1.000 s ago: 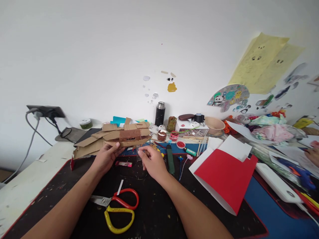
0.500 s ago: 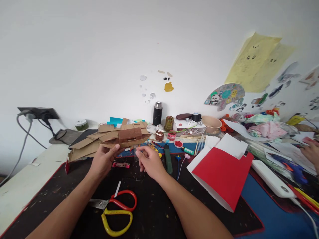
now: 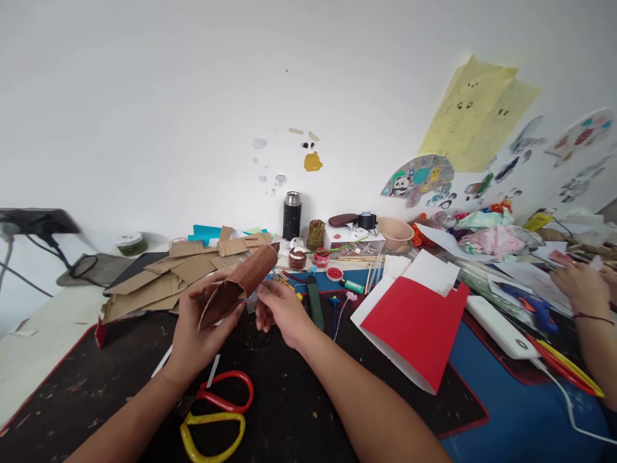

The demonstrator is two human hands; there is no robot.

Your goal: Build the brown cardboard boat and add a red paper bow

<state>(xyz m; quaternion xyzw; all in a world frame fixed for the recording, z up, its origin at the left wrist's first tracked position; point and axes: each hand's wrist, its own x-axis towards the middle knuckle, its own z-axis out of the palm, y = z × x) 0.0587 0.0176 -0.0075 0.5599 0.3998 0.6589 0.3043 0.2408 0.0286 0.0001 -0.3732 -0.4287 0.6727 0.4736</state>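
Note:
My left hand (image 3: pixel 205 325) holds a brown cardboard piece (image 3: pixel 250 273), a tube-like form with a pointed, hollow end towards me, tilted up to the right. My right hand (image 3: pixel 282 312) is beside its right side, fingers curled and pressed together; whether something small is between them is hidden. Below my left hand, scissors with one red and one yellow handle (image 3: pixel 216 421) lie on the black mat (image 3: pixel 289 411). A dark green cutter (image 3: pixel 315 302) lies just beyond my right hand.
Cardboard scraps (image 3: pixel 164 280) are piled at the back left. A black flask (image 3: pixel 292 217) stands by the wall. Red folded card (image 3: pixel 412 325) and a white power strip (image 3: pixel 501 326) lie to the right. Another person's hands (image 3: pixel 581 283) are at the far right.
The brown piece has turned from lying sideways to pointing its hollow end at me. My left hand has rolled beneath it. The view has shifted right, showing more of the other person's hands.

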